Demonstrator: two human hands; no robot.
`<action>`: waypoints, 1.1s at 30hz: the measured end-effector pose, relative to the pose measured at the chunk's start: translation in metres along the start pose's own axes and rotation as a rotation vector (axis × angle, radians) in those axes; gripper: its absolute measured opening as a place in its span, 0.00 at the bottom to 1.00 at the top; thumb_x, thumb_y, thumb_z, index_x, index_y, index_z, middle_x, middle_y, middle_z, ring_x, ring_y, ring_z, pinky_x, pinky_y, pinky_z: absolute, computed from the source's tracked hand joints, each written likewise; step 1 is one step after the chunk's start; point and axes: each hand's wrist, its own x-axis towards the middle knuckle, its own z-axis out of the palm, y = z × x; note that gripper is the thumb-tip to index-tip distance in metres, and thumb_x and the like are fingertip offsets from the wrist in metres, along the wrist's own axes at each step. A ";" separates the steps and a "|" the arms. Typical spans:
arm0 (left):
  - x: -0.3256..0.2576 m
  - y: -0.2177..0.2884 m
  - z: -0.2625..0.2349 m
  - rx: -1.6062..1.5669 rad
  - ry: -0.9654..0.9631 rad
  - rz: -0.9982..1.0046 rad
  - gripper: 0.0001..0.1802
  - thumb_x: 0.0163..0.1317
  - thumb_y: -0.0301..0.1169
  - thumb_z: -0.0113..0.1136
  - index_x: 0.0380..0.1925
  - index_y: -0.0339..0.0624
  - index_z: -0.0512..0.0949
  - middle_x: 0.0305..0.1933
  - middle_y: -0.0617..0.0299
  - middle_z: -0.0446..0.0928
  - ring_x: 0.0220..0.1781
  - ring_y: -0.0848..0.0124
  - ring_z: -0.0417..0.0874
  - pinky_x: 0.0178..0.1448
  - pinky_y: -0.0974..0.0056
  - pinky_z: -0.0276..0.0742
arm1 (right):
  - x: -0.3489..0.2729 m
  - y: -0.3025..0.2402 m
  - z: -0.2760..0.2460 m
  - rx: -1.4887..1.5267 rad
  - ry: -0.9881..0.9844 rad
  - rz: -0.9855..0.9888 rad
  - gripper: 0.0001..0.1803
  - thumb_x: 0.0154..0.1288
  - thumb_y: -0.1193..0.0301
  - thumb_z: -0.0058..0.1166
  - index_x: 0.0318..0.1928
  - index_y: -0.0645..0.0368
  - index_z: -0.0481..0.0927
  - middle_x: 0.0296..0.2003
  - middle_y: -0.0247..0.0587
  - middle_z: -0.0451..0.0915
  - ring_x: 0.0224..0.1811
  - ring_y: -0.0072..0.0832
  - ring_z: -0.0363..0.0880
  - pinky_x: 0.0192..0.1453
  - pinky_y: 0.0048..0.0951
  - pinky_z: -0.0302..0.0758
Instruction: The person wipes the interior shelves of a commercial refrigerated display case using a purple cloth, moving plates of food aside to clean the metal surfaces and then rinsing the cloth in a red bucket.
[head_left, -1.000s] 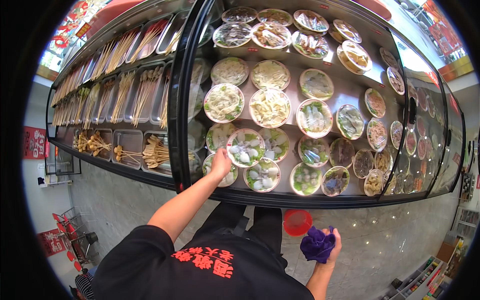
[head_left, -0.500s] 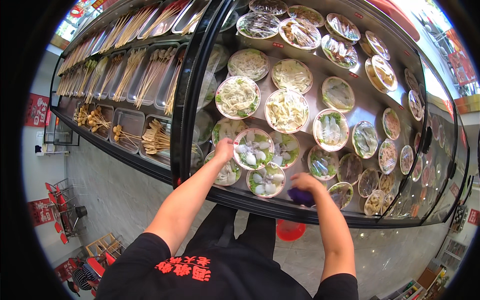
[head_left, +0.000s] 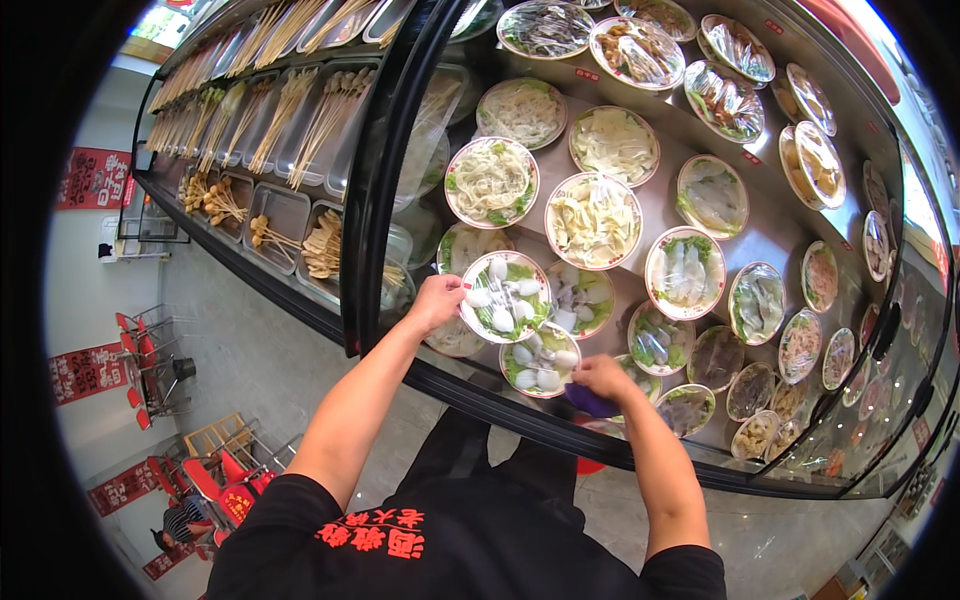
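Inside the display case (head_left: 540,418) | your left hand (head_left: 440,303) pinches a plate of greens (head_left: 506,297) by its left rim | your right hand (head_left: 603,379) clutches a purple cloth (head_left: 592,402) just beside a lower plate (head_left: 541,361)

The cloth (head_left: 590,402) looks matt, the plastic film (head_left: 507,296) glossy.

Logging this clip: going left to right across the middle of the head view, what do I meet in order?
Red chairs → skewer trays → black post → left hand → plate at its fingertips → right hand with purple cloth → glass panel.
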 end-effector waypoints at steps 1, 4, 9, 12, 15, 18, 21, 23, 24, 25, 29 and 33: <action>-0.013 0.011 -0.003 -0.043 -0.001 -0.043 0.08 0.60 0.26 0.53 0.36 0.32 0.78 0.32 0.61 0.80 0.30 0.75 0.80 0.32 0.70 0.78 | -0.008 -0.005 -0.007 -0.007 -0.015 -0.022 0.13 0.51 0.65 0.58 0.34 0.62 0.83 0.22 0.37 0.79 0.25 0.21 0.74 0.33 0.27 0.73; -0.038 0.022 -0.017 -0.148 0.004 -0.043 0.07 0.60 0.27 0.54 0.35 0.35 0.78 0.33 0.62 0.80 0.31 0.77 0.80 0.35 0.72 0.77 | -0.031 -0.019 -0.023 0.042 -0.083 0.006 0.15 0.53 0.64 0.58 0.33 0.64 0.82 0.25 0.35 0.79 0.29 0.20 0.74 0.37 0.26 0.72; -0.083 0.047 -0.024 -0.216 0.041 0.006 0.07 0.60 0.28 0.56 0.36 0.36 0.77 0.33 0.63 0.80 0.33 0.78 0.80 0.37 0.73 0.76 | -0.072 -0.019 -0.042 0.204 0.013 -0.017 0.13 0.54 0.66 0.57 0.32 0.65 0.82 0.26 0.34 0.79 0.29 0.19 0.74 0.36 0.24 0.72; -0.110 0.052 -0.028 -0.297 0.051 0.073 0.08 0.60 0.28 0.57 0.37 0.36 0.77 0.34 0.64 0.80 0.33 0.80 0.79 0.36 0.74 0.75 | -0.101 -0.026 -0.047 0.283 0.084 -0.004 0.11 0.56 0.70 0.56 0.33 0.66 0.81 0.28 0.34 0.80 0.29 0.19 0.75 0.36 0.22 0.72; -0.127 0.055 -0.031 -0.329 0.064 0.136 0.09 0.59 0.28 0.58 0.37 0.35 0.78 0.34 0.64 0.79 0.32 0.80 0.78 0.35 0.75 0.74 | -0.125 -0.011 -0.045 0.536 0.122 -0.024 0.11 0.59 0.72 0.53 0.37 0.68 0.80 0.30 0.37 0.81 0.30 0.22 0.78 0.37 0.22 0.74; -0.147 0.052 -0.038 -0.358 0.065 0.143 0.09 0.59 0.28 0.58 0.38 0.34 0.77 0.35 0.62 0.79 0.32 0.78 0.79 0.35 0.74 0.75 | -0.149 -0.011 -0.043 0.718 0.223 -0.038 0.10 0.59 0.72 0.53 0.38 0.66 0.80 0.30 0.35 0.81 0.29 0.19 0.78 0.37 0.20 0.74; -0.167 0.046 -0.043 -0.458 0.067 0.142 0.10 0.59 0.28 0.58 0.38 0.33 0.77 0.35 0.60 0.80 0.34 0.74 0.81 0.39 0.70 0.80 | -0.157 -0.005 -0.044 0.870 0.335 -0.118 0.11 0.60 0.71 0.53 0.40 0.66 0.78 0.32 0.36 0.80 0.30 0.21 0.78 0.36 0.21 0.74; -0.174 0.040 -0.046 -0.467 0.058 0.145 0.09 0.60 0.27 0.58 0.38 0.33 0.76 0.35 0.59 0.80 0.34 0.74 0.82 0.38 0.70 0.80 | -0.153 0.002 -0.051 1.018 0.378 -0.185 0.13 0.60 0.70 0.51 0.42 0.67 0.77 0.33 0.39 0.80 0.30 0.25 0.79 0.37 0.24 0.76; -0.176 0.039 -0.044 -0.481 0.054 0.149 0.09 0.60 0.27 0.57 0.37 0.33 0.76 0.35 0.59 0.80 0.34 0.73 0.82 0.37 0.70 0.80 | -0.146 0.009 -0.057 1.113 0.389 -0.210 0.14 0.61 0.70 0.50 0.43 0.67 0.76 0.33 0.41 0.80 0.30 0.28 0.79 0.38 0.26 0.76; -0.178 0.039 -0.043 -0.501 0.056 0.144 0.08 0.60 0.27 0.57 0.37 0.34 0.76 0.35 0.59 0.80 0.33 0.73 0.82 0.37 0.70 0.81 | -0.137 0.013 -0.066 1.145 0.408 -0.249 0.14 0.62 0.69 0.48 0.41 0.68 0.75 0.33 0.45 0.80 0.31 0.32 0.80 0.38 0.30 0.78; -0.186 0.039 -0.039 -0.536 0.096 0.150 0.08 0.60 0.28 0.57 0.37 0.34 0.75 0.35 0.59 0.80 0.32 0.73 0.82 0.37 0.69 0.81 | -0.078 0.002 -0.112 1.303 0.335 -0.355 0.12 0.66 0.70 0.43 0.40 0.67 0.74 0.31 0.45 0.79 0.31 0.34 0.79 0.40 0.32 0.78; -0.194 0.047 -0.033 -0.536 0.112 0.169 0.08 0.60 0.28 0.57 0.37 0.35 0.75 0.35 0.59 0.80 0.34 0.73 0.83 0.38 0.68 0.81 | -0.021 -0.010 -0.155 1.395 0.341 -0.409 0.13 0.65 0.69 0.45 0.42 0.66 0.76 0.35 0.43 0.81 0.35 0.34 0.81 0.44 0.33 0.78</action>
